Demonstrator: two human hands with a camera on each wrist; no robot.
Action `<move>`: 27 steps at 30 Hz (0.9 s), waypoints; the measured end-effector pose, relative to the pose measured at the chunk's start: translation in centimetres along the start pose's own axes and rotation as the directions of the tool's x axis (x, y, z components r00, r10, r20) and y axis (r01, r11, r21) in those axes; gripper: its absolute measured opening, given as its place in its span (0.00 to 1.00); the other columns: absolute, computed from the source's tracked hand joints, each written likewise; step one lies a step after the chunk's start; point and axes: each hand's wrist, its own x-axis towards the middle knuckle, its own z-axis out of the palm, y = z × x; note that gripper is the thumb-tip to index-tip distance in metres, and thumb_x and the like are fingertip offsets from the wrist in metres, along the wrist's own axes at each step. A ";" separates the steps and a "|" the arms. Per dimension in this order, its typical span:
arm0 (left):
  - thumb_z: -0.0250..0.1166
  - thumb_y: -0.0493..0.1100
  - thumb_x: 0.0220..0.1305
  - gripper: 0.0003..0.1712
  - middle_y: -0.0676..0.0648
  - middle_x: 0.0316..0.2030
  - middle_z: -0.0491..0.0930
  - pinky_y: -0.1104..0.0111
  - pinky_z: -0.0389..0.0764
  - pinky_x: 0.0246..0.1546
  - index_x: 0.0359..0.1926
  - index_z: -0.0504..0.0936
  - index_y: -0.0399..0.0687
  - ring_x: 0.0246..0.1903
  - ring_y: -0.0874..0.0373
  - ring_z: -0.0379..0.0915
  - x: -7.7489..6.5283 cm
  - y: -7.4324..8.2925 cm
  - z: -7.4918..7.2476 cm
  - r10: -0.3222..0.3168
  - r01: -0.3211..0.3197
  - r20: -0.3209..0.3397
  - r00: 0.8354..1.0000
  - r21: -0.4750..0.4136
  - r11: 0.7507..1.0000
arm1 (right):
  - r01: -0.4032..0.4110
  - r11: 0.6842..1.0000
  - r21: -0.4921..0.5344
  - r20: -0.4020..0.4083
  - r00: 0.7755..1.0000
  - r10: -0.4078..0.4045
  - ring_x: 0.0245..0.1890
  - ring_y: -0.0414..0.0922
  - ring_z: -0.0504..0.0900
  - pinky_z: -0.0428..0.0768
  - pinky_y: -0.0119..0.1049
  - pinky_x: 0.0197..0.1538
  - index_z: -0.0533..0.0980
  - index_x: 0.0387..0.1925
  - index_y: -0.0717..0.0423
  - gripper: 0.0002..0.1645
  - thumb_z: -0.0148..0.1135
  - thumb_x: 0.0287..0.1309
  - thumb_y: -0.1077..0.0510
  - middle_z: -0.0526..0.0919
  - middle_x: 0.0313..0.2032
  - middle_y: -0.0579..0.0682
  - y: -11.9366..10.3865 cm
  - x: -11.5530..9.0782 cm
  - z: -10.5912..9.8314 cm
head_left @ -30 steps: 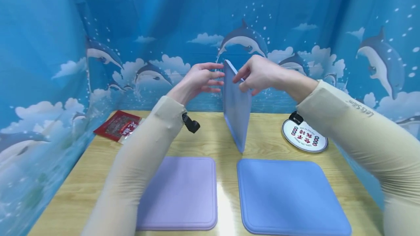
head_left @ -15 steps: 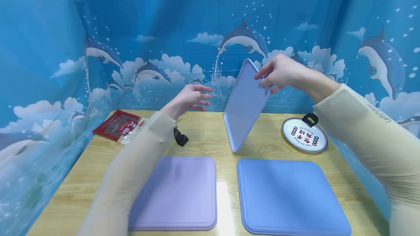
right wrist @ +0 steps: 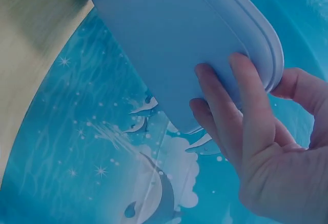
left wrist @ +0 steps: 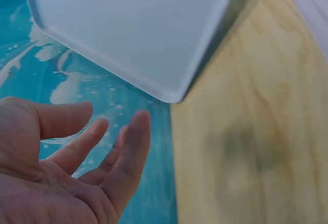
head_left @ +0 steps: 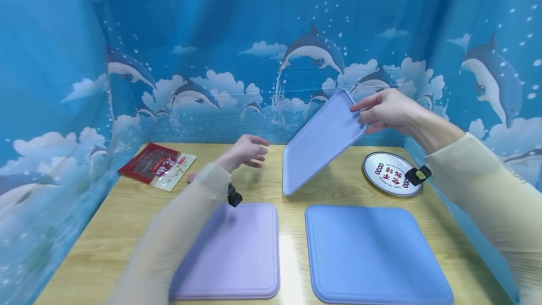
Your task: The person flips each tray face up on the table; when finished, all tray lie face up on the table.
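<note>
A light blue-lavender rectangular tray (head_left: 322, 142) stands tilted at the middle back of the table, its left end low at the tabletop and its right end raised. My right hand (head_left: 391, 112) pinches the raised right edge; in the right wrist view several fingers (right wrist: 220, 106) lie along the tray's underside (right wrist: 169, 44) with the thumb on the other side. My left hand (head_left: 245, 152) hovers left of the tray, touching nothing, its fingers relaxed. In the left wrist view the tray's corner (left wrist: 169, 93) is just beyond the left fingertips.
A purple mat-like tray (head_left: 237, 253) lies front left and a blue one (head_left: 377, 253) front right. On the right is a white plate (head_left: 389, 173) with red lettering. A red packet (head_left: 154, 166) lies back left, with a small pink thing (head_left: 191, 178) partly behind my left sleeve.
The tray has turned from nearly upright to a lower tilt, its right end swinging right and down with my right hand. My left hand has moved off it, left and down.
</note>
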 end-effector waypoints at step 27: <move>0.59 0.24 0.72 0.35 0.43 0.45 0.87 0.70 0.89 0.35 0.78 0.79 0.42 0.34 0.60 0.83 3.4 -4.4 1.2 -0.041 0.005 -0.150 0.988 -0.238 0.971 | 0.070 0.967 0.246 0.033 0.996 -0.080 0.51 0.37 0.94 0.95 0.36 0.59 0.68 0.84 0.59 0.34 0.62 0.83 0.61 0.76 0.74 0.56 3.5 -0.3 1.4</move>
